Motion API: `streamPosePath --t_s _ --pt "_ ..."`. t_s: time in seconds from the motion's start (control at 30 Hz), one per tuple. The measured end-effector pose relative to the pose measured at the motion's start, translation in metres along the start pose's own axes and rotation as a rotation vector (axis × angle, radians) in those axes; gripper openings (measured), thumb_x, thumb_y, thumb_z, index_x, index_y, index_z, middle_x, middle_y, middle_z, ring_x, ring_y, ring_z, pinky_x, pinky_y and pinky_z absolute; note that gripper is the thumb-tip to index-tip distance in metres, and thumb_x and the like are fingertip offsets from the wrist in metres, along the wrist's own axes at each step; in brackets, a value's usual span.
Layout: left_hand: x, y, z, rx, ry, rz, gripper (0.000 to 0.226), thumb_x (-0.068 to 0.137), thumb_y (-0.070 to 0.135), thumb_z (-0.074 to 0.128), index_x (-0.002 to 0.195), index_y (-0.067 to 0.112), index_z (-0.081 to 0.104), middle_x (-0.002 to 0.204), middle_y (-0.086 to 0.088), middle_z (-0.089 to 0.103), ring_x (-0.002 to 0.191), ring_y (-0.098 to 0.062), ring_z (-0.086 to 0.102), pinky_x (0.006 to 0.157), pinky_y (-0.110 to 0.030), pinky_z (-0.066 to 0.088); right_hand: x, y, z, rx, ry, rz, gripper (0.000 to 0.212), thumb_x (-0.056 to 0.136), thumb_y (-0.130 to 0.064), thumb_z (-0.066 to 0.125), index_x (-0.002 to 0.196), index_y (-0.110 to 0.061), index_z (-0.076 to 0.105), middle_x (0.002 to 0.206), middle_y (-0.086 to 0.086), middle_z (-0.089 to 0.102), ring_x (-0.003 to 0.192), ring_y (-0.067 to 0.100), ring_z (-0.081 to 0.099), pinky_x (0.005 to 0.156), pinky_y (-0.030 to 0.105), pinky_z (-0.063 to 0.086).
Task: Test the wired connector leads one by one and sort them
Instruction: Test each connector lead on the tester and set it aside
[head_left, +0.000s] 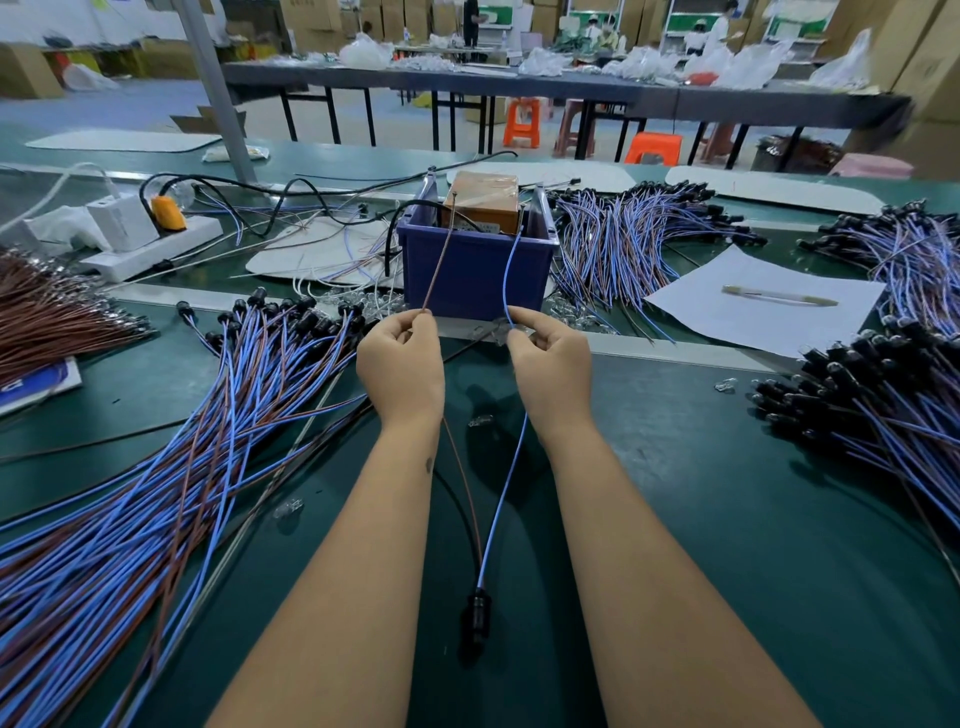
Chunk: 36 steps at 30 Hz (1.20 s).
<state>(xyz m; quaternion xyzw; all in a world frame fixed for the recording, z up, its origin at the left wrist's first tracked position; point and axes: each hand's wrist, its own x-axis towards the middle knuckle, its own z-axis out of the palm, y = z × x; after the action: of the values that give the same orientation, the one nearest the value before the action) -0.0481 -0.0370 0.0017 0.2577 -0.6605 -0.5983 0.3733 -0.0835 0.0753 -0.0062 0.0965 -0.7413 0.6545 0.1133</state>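
Connector lead (477, 605) lies on green bench (727, 519) in front of blue bin (475, 273) | left hand (401, 364) pinches its brown wire (440, 254), tip raised to bin | right hand (550, 364) pinches its blue wire (511, 265) | lead piles (156, 467) left and right of bin

Blue plastic bin (472, 270) centre of green worktable (701, 519), brown taped box (485, 200) inside. Heap of blue-and-brown wired leads (171, 441) left of bin; white power strip (150, 244) behind heap. White paper sheet (748, 306) right, clear pen (779, 296) on it.
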Motion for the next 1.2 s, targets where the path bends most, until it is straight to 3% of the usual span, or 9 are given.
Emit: streamPosePath --t_s 0.2,0.4,0.63,0.8,1.0,1.2 --pt "0.0022 0.0006 -0.0002 -0.014 0.035 -0.011 0.016 0.089 0.018 0.058 0.083 0.008 0.068 0.048 0.013 0.043 0.036 -0.003 0.035 0.040 -0.012 0.027 -0.0005 -0.0001 -0.0005 -0.001 -0.004 0.000 0.030 0.090 -0.006 0.057 0.115 -0.014 0.071 0.061 -0.018 0.053 0.045 -0.002 0.045 0.049 0.009 0.033" --pt "0.0016 0.0014 -0.0008 -0.033 0.048 -0.026 0.017 0.088 0.017 0.057 0.090 0.012 0.072 0.055 0.011 0.050 0.043 -0.004 0.037 0.047 -0.019 0.030 -0.0007 -0.0010 -0.0006 0.007 0.004 0.008 0.029 0.090 -0.006 0.057 0.114 -0.015 0.071 0.061 -0.017 0.054 0.047 -0.002 0.046 0.055 0.013 0.035" --pt "0.0018 0.0004 -0.0005 -0.010 0.001 -0.021 0.021 0.089 0.017 0.058 0.068 0.013 0.059 0.035 0.015 0.039 0.035 -0.005 0.033 0.040 -0.013 0.028 -0.0008 -0.0010 -0.0007 -0.002 -0.012 0.005 0.030 0.090 -0.006 0.057 0.115 -0.015 0.071 0.062 -0.017 0.054 0.050 -0.001 0.046 0.055 0.013 0.035" --pt "0.0001 0.0017 0.0004 -0.025 -0.019 -0.031 0.016 0.088 0.016 0.058 0.075 0.015 0.067 0.041 0.014 0.042 0.036 -0.004 0.033 0.039 -0.015 0.027 -0.0003 -0.0015 -0.0009 -0.005 -0.011 0.004 0.029 0.091 -0.006 0.057 0.114 -0.015 0.071 0.047 -0.022 0.050 0.045 0.000 0.043 0.051 0.011 0.033" --pt "-0.0025 0.0044 0.0011 -0.042 -0.034 -0.015 0.014 0.088 0.014 0.057 0.081 0.018 0.069 0.051 0.009 0.051 0.037 -0.002 0.038 0.040 -0.012 0.029 -0.0012 -0.0021 -0.0012 -0.002 -0.013 0.000 0.029 0.091 -0.005 0.057 0.116 -0.013 0.071 0.055 -0.018 0.051 0.046 -0.002 0.045 0.051 0.009 0.033" --pt "-0.0035 0.0032 0.0011 -0.023 -0.062 -0.003 0.017 0.087 0.013 0.057 0.077 0.019 0.069 0.042 0.014 0.044 0.036 -0.004 0.035 0.039 -0.012 0.027 -0.0012 -0.0026 -0.0013 0.001 -0.014 0.000 0.029 0.091 -0.005 0.057 0.116 -0.013 0.070 0.058 -0.018 0.051 0.047 -0.002 0.045 0.051 0.010 0.034"
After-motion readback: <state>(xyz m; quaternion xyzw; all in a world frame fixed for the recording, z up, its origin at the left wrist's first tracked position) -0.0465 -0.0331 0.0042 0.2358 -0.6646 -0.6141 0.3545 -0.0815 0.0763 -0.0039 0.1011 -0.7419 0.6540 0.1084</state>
